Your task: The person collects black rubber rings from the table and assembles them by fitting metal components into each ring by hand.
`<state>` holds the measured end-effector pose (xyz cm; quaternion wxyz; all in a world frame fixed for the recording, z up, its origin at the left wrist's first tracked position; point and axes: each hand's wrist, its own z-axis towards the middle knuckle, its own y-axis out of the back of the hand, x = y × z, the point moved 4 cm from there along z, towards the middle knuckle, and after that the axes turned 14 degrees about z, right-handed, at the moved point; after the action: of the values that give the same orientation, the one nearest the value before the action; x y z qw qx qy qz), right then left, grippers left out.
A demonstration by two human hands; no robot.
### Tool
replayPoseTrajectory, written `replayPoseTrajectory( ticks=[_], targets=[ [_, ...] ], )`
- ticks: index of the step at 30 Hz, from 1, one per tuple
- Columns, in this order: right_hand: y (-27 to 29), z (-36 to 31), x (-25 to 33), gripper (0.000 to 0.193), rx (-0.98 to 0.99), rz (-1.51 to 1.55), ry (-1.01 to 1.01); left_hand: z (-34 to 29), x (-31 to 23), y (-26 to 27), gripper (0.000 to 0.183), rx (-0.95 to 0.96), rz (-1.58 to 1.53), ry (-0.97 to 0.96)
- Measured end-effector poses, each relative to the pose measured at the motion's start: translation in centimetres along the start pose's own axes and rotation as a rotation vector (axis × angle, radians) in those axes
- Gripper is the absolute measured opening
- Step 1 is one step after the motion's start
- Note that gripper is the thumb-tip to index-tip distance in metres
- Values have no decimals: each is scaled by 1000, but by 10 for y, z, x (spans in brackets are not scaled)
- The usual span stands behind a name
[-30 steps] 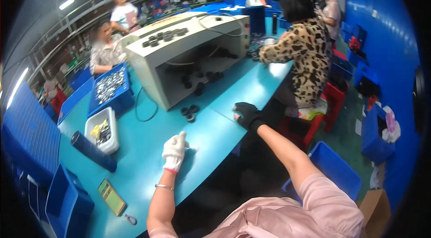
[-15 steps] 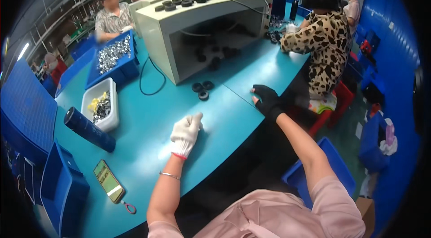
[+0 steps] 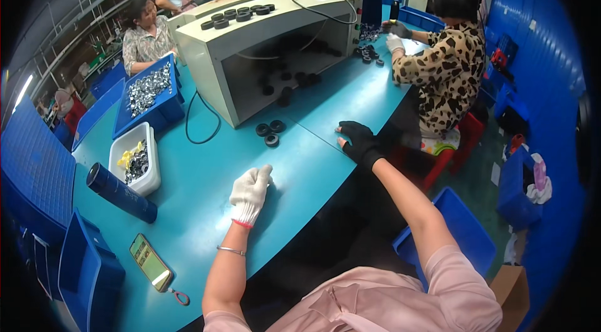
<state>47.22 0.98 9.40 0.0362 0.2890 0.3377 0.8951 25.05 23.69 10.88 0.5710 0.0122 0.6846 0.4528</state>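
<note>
My left hand (image 3: pixel 250 193), in a white knit glove, rests on the teal table (image 3: pixel 194 207). Its fingers are curled into a fist with the thumb up, and nothing shows in it. My right hand (image 3: pixel 357 142), in a black glove with bare fingertips, lies near the table's front edge. The fingers and thumb are apart and empty. Beyond and between the hands sit three black rings (image 3: pixel 271 140), touching neither hand. Behind these stands a cream metal box (image 3: pixel 216 75) with an open front, more black rings inside and several on top.
Left of me are a white tub (image 3: pixel 154 172) of small parts, a dark blue bottle (image 3: pixel 121 193), a phone (image 3: pixel 151 263) and blue bins (image 3: pixel 94 275). A blue tray (image 3: pixel 166 109) holds shiny metal pieces. At right, a co-worker (image 3: pixel 441 62) in a spotted top handles parts.
The view has shifted slightly; my two hands keep their poses on the table. The co-worker's hands at right have moved, and the picture on the phone screen differs.
</note>
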Motion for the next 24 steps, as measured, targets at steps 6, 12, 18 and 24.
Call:
replayPoseTrajectory(
  ticks=[6,12,18,24],
  targets=[
    [8,-26,-5,25,-245,285,-162,3,0,-2,43,4,11,-20],
    [26,-171,15,38,-115,184,-218,4,6,-2,42,-49,30,-26],
    [22,-315,28,42,469,-37,-262,8,7,-6,41,-31,-42,-48],
    [13,-308,25,21,537,-141,-376,0,5,1,41,-15,-46,-18]
  ],
)
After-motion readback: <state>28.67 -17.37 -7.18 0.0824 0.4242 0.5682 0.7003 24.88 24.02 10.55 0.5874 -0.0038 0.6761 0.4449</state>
